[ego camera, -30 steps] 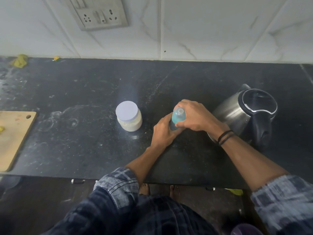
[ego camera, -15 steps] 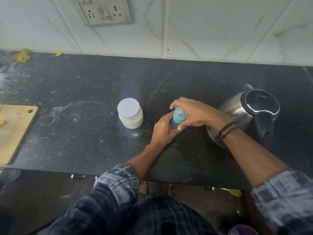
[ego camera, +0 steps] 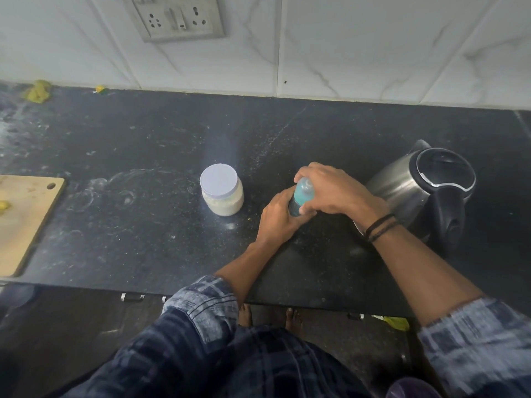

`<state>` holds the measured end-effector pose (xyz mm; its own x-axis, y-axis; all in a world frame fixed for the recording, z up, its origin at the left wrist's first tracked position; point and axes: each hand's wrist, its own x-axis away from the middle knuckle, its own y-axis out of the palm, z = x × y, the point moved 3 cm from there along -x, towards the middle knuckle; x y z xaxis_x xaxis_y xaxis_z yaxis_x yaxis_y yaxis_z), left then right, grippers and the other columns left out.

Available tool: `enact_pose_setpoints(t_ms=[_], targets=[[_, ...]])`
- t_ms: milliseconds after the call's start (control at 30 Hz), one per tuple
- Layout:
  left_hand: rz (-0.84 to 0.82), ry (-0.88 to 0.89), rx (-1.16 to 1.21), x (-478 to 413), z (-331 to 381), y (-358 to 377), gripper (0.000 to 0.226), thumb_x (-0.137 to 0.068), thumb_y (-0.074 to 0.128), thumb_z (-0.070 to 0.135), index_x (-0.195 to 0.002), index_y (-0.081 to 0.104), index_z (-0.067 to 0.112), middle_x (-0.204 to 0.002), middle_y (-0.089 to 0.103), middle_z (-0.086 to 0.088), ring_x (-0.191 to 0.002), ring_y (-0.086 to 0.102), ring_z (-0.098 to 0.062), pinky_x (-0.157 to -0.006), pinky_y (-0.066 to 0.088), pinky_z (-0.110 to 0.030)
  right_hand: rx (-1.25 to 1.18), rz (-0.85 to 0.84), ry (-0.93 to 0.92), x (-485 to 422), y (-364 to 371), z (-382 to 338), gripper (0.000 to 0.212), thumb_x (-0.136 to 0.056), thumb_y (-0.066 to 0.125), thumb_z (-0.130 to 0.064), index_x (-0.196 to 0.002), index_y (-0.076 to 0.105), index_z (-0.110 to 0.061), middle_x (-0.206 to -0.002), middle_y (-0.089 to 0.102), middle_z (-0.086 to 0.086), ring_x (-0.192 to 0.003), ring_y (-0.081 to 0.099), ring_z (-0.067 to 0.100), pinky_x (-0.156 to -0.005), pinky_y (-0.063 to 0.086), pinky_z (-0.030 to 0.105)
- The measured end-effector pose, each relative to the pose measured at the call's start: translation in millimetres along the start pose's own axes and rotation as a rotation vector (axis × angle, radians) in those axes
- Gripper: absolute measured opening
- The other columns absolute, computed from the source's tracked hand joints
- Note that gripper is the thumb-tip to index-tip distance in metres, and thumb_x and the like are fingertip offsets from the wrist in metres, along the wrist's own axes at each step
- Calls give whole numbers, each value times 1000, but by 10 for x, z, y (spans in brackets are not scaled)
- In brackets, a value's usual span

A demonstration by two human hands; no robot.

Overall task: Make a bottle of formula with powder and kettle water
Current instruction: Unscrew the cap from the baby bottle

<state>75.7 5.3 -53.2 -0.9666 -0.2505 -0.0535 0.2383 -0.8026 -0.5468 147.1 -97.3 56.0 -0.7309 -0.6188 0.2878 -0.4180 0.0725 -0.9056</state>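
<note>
Left hand point(ego camera: 277, 216) grips lower body of teal baby bottle point(ego camera: 300, 196); bottle upright over black table point(ego camera: 143, 225), base hidden; right hand point(ego camera: 330, 191) curled over bottle top, grasping it; white-lidded powder jar point(ego camera: 222, 191) near left of left hand, lid on; steel kettle point(ego camera: 402, 191) just right of right hand, lid closed; wooden cutting board point(ego camera: 26, 219) well apart, far left.

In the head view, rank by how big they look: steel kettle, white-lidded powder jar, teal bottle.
1. Stainless steel kettle with black lid.
2. Clear powder jar with white lid.
3. Teal plastic bottle, though the left hand and right hand hide much of it.
</note>
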Motion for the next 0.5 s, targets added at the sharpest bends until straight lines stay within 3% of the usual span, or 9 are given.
enact_pose_setpoints(t_ms=[67, 167, 300, 400, 500], targets=[[-1, 14, 8, 7, 8, -2, 57, -83, 79, 42, -133, 59, 22, -123, 67, 7, -111, 61, -12, -94, 52, -38, 10, 28, 11, 22, 16, -23, 50, -78, 84, -34, -117, 56, -24, -110, 49, -6, -97, 54, 19, -75, 38, 32], [2, 24, 8, 12, 17, -8, 57, -83, 80, 40, -134, 59, 22, -124, 66, 6, -112, 60, -12, -96, 50, -35, 27, 86, 24, 35, 49, -77, 41, -81, 79, -19, -116, 58, -18, -106, 48, -4, -95, 53, 20, -74, 37, 30], [4, 15, -8, 0, 3, 0, 56, -84, 79, 44, -131, 59, 22, -121, 67, 7, -107, 61, -11, -92, 53, -38, 7, 37, 25, 12, 12, -104, 38, -80, 80, -13, -110, 58, -22, -108, 50, -6, -97, 54, 18, -74, 39, 29], [1, 8, -9, 0, -7, 9, 55, -84, 79, 45, -131, 59, 23, -121, 67, 8, -108, 61, -10, -92, 53, -38, 5, -11, 28, 5, -12, -103, 43, -80, 84, -23, -113, 57, -25, -112, 50, -7, -97, 53, 17, -74, 38, 29], [5, 31, -8, 5, -14, 10, 55, -85, 79, 42, -133, 58, 25, -126, 66, 8, -113, 60, -10, -95, 52, -38, 43, 73, 94, 21, 26, -112, 53, -82, 81, -44, -122, 54, -22, -115, 51, -2, -96, 55, 21, -73, 41, 33]])
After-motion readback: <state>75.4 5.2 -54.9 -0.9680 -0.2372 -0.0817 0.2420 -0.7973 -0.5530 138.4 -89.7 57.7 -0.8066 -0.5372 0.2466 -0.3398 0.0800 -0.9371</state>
